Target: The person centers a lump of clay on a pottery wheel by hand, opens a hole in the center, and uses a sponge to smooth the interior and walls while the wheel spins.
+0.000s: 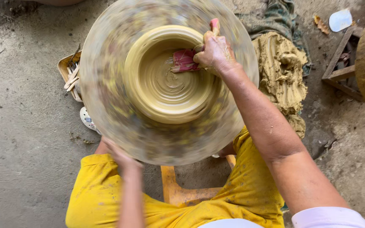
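Right hand [214, 52] fingers clenched on red cloth [184, 60], pressed inside clay bowl [170, 74] at three o'clock; left hand [121, 156] grips wheel [106, 101] rim.

tray of wooden tools [69, 75] left, clay lump [280, 69] on cloth right, wooden frame [339, 63] far right

Right hand [215, 52], upper centre of the frame, fingers curled shut and knuckles up, forearm stretching bare from lower right. Left hand [121, 156], lower left of centre (blurred, grip unclear), forearm rising from the bottom edge.
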